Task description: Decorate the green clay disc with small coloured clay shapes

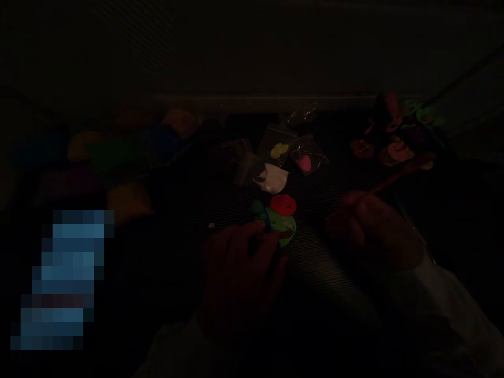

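In very dim light, a small green clay figure [284,223] lies on the dark ribbed surface. It has a red clay piece [283,205] marked with a small cross, a blue band and a darker green lump at its left. My left hand [244,268] is closed about the figure's near side, fingertips on it. To the right, apart from the figure, my right hand [370,226] grips a thin stick-like tool [394,177] that slants up to the right. Its exact kind is too dark to make out.
Beyond the figure lie clear bags with yellow clay [279,150], pink clay [304,163] and white clay [273,178]. Several coloured packs [128,200] sit at the left. Colourful clay pieces [397,151] are grouped at the back right. A blurred-out blue patch covers the lower left.
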`<state>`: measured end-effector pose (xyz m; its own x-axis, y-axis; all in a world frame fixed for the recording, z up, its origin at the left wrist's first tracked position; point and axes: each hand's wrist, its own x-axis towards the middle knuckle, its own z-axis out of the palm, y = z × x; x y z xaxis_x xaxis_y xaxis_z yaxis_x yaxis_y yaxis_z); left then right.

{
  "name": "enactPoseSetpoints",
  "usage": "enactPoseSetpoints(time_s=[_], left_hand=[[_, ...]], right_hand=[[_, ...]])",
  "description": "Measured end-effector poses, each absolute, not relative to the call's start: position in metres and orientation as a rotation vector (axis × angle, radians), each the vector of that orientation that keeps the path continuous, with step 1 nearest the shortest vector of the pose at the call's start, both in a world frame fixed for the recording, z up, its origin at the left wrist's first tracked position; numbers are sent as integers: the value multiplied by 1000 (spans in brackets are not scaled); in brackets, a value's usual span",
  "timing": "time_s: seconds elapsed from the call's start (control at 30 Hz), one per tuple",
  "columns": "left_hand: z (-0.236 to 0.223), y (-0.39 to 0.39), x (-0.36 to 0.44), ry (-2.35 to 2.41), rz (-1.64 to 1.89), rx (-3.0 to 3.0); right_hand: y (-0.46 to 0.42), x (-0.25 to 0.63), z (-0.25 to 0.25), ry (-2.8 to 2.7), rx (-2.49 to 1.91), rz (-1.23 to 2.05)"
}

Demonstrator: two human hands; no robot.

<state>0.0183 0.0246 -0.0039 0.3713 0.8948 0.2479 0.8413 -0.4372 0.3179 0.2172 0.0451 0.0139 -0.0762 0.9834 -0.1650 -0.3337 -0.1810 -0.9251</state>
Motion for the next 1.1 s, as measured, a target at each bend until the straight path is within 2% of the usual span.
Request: enactPoseSetpoints(time_s=[0.27, 0.5, 0.63, 1.1], left_hand=[[-7, 26, 19, 1595, 550, 2481], [-8, 25, 19, 1591, 501, 2497], [-9, 26, 19, 1572, 524, 2496], [-4, 24, 21, 1610, 491, 2484]], right_hand=[[51, 210, 8, -931, -1172, 1471], [39, 208, 2, -1619, -1479, 865], [36, 208, 1, -1826, -1497, 657], [37, 203, 0, -2000, -1410, 504]])
